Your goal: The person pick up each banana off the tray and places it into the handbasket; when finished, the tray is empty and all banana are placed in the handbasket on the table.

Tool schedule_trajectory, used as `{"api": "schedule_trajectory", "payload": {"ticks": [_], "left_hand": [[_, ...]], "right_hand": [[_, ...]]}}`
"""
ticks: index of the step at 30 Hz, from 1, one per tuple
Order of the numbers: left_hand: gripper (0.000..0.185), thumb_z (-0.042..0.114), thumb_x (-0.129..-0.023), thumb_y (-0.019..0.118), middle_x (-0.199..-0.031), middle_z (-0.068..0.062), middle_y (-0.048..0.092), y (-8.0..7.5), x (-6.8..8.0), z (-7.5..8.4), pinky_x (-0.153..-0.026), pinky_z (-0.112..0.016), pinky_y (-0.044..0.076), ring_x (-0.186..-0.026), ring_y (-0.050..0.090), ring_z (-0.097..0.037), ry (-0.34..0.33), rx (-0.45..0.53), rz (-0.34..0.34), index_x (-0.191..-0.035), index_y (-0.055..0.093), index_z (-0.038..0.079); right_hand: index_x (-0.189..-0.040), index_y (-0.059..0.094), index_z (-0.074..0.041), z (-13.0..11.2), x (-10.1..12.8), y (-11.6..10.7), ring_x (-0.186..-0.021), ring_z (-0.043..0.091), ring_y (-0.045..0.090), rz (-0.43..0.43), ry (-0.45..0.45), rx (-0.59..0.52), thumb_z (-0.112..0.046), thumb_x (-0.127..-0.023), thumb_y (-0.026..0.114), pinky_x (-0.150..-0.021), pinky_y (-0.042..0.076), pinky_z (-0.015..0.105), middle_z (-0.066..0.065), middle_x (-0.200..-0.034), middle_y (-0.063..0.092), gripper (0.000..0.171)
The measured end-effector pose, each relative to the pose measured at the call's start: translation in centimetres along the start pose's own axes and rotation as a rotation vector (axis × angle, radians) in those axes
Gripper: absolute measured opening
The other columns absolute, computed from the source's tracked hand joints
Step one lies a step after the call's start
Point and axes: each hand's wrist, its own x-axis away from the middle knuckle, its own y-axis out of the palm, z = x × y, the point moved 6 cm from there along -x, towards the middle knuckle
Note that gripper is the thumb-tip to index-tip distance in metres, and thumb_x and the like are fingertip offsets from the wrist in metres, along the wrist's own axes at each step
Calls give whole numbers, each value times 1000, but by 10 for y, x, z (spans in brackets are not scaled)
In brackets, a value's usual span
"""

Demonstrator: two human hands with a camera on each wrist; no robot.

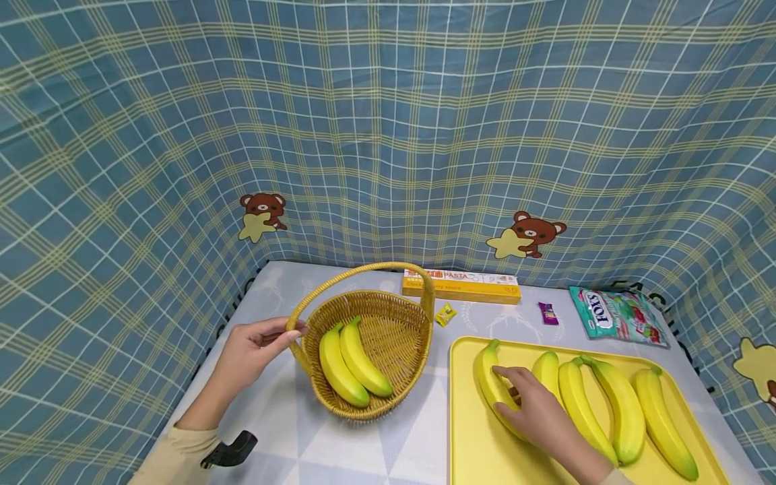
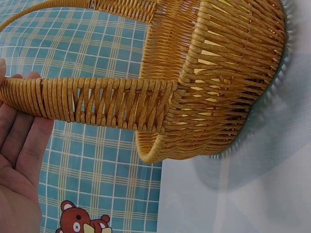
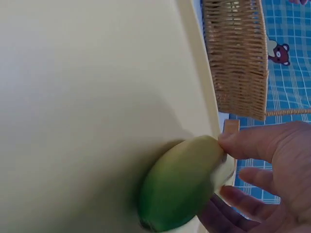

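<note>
One basket [image 1: 418,374] stands just below centre in the head view. The left hand [image 1: 251,353], at its 9 o'clock, pinches the handle [image 1: 364,269] between thumb and fingers. Seven bananas show: two in the basket [image 1: 364,360], side by side towards its 9 o'clock, and five on one tray [image 1: 467,458], which lies between the basket's 3 and 4 o'clock.

The right hand [image 1: 539,407] is at the banana [image 1: 487,377] between the tray's 9 and 10 o'clock, fairly narrow, its thumb and bent fingers around it; how firm the grip is I cannot tell. The right wrist view shows that banana's green end pointing to 7 o'clock and the thumb touching its side. The other four lie in a row from the right hand round to the tray's 3 o'clock.

One box [image 1: 461,289] and one yellow sweet [image 1: 445,314] lie at the basket's 2 o'clock. One purple sweet [image 1: 548,313] is at the tray's 11 o'clock; one bag [image 1: 621,320] is between its 12 and 1. All stand on one table [image 1: 418,428]. On the cloth [image 1: 388,135] behind are two whole bears, at 9 o'clock [image 1: 263,212] and 3 o'clock [image 1: 536,232] of the head view.
</note>
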Motion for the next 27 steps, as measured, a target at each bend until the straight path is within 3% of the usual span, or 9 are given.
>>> {"api": "schedule_trajectory", "payload": {"ticks": [5,11,27], "left_hand": [[16,6,-98,69,-105,-2,77,1,0,-1,-83,-22,59,-99,72,-6,2,1,-1,-110,78,9],[16,6,-98,68,-105,-3,77,0,-1,0,-83,-21,59,-100,71,-6,4,-6,-4,-110,78,9],[16,7,-98,69,-105,-2,77,0,0,-2,-84,-21,59,-99,72,-6,3,-16,4,-111,78,10]], "right_hand": [[-138,63,-16,1,-1,7,-87,10,59,-33,26,3,-22,-83,85,-75,55,34,1,-115,65,60],[-140,62,-20,2,-2,7,-87,12,64,-70,51,8,-26,-83,85,-76,56,39,-1,-109,69,61],[-143,60,-23,-8,-3,-2,-88,10,63,-85,21,-9,-27,-87,82,-73,54,35,-2,-113,69,60]]}}
